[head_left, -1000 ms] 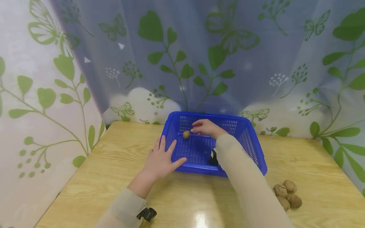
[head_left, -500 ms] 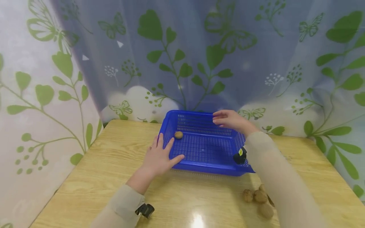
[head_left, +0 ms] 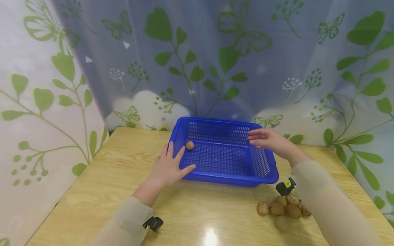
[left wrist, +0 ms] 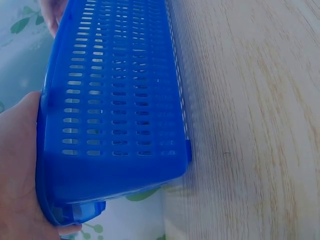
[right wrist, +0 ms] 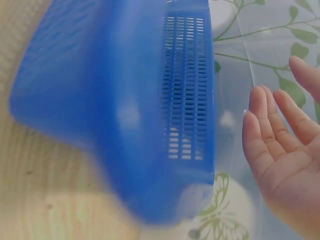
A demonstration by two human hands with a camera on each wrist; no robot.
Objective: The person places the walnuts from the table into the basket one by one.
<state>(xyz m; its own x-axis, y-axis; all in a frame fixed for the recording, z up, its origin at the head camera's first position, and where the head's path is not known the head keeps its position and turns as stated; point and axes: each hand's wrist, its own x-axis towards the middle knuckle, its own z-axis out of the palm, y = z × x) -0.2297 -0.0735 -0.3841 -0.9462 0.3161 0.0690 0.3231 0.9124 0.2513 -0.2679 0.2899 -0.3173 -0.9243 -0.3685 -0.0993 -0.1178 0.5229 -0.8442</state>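
Basket [head_left: 222, 179] between flat, seemingly relaxed hands [head_left: 169, 167]

Left hand [head_left: 169, 167] flat, fingers spread; right hand [head_left: 268, 140] open, raised

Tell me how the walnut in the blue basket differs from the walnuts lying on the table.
The walnut in the basket lies alone by the left hand; the walnuts on the table huddle in a touching pile near the right sleeve. The first sits on blue mesh, the others on bare wood. All are brown, whole, and untouched.
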